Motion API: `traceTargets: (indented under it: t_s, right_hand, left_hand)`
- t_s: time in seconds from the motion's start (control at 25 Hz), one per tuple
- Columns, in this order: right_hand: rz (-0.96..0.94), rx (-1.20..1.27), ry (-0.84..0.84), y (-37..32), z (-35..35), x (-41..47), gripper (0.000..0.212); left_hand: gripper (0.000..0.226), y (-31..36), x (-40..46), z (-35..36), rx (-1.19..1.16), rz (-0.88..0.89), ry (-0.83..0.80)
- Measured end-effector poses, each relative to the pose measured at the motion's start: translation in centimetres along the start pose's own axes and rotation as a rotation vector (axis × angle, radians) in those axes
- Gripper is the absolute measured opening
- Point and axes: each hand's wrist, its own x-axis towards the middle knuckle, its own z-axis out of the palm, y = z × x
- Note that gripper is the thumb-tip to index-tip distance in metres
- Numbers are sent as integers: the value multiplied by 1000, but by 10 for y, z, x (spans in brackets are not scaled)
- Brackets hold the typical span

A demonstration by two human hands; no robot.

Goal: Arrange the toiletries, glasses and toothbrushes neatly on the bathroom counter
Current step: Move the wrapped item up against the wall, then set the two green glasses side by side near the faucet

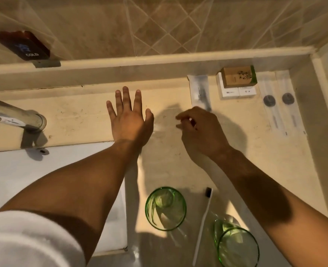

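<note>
Status: my left hand (129, 120) lies flat on the desk (78, 116) with fingers straight and spread, grasping nothing. My right hand (199, 132) hovers just right of it with fingers curled. It is blurred, and I cannot tell whether the fingertips pinch something small or hold nothing.

Positions of task items: a wrapped toothbrush packet (199, 91) lies against the back wall, just beyond my right hand. Beside it sit two white boxes (236, 92) with a brown carton (238, 77) stacked on top. Two long sachets (283, 105) lie side by side in the far right corner. Near my body stand two green glasses, one (166, 208) left of the loose toothbrush (203, 224) and one (237, 245) right of it, the latter directly under my right forearm.

Hazards, as I judge them:

1. Drawing the right arm back or lowering it could strike the near glass and tip it; glass on stone may break.
2. The loose toothbrush lies between the glasses, close to the nearer one; sweeping it sideways could knock either glass.
3. The brown carton rests loosely on the boxes. A nudge while reaching for the packet could slide it off.
4. The sink (24, 170) edge runs beside the left glass. Pushing that glass leftward risks dropping it into the basin.
</note>
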Motion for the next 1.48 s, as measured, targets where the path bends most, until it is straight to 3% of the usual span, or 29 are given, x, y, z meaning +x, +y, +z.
traceTargets:
  t_s: [0.08,0.28,0.36,0.44,0.68,1.0,1.32,1.48]
  right_hand:
    - [-10,104,-288,-6,-6,-28,29]
    - [-157,-86,-853,-7,-21,-70,82]
    - [-192,-140,-987,-3,-23,-76,95]
    - [-239,-131,-1005,-1,-18,-83,100]
    - [-361,30,-893,1,2,-94,95]
    - [-178,204,-787,8,-1,-83,92]
    - [-59,260,-109,-9,-15,8,94]
    - [-41,221,87,-14,-3,50,90]
  left_hand:
    - [72,-1,-3,-2,0,-8,-8]
    - [73,1,-4,-9,13,23,-66]
    - [72,0,-5,-12,18,22,-86]
    - [72,0,-5,-12,23,26,-94]
    - [71,3,-5,-15,18,24,-100]
    - [73,-3,-3,-17,28,59,-148]
    - [78,-74,9,-25,39,11,-71]
    - [77,-77,11,-14,28,11,7]
